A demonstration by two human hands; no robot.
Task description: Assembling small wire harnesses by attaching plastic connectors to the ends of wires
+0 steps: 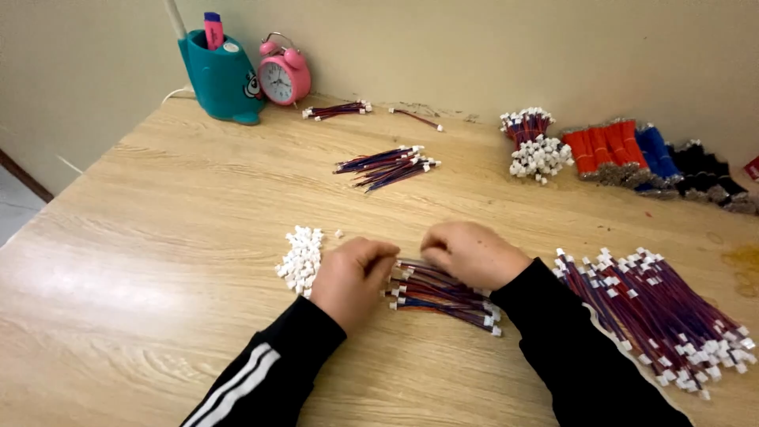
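Observation:
My left hand (354, 278) and my right hand (468, 253) rest on a wooden table (174, 237), both with fingers curled. Between them lies a small bundle of red and blue wires with white connectors (443, 296), and both hands pinch at its upper end. What exactly sits between the fingertips is hidden. A little pile of loose white connectors (300, 258) lies just left of my left hand. A large heap of the same connector-tipped wires (664, 308) spreads out to the right of my right forearm.
Further back lie another wire bundle (387, 166), a smaller one (338, 110) and a bunch with white connectors (534, 146). Red, blue and black wire bundles (648, 158) line the back right. A teal pen holder (220, 75) and a pink alarm clock (283, 75) stand by the wall.

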